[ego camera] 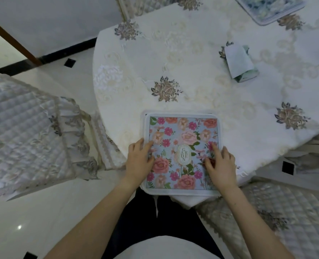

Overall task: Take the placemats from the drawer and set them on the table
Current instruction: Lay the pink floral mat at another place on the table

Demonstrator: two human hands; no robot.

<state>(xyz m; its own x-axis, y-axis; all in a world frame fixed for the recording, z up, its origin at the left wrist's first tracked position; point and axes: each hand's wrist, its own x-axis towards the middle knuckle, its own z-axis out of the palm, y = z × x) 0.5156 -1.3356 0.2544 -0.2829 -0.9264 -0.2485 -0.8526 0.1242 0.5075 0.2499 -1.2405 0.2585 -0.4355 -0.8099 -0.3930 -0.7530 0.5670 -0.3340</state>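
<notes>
A square placemat with pink and peach flowers on pale blue and a white border lies at the near edge of the round table, on top of at least one more mat whose edge shows beneath it. My left hand rests on the mat's left edge with fingers spread. My right hand presses on its right side, fingertips curled on the surface. A second placemat with a blue-grey pattern lies at the table's far right edge. No drawer is in view.
The table wears a cream embroidered cloth. A pale green tissue pack lies on it at the right. Quilted chairs stand at the left and at the lower right. White tiled floor lies to the left.
</notes>
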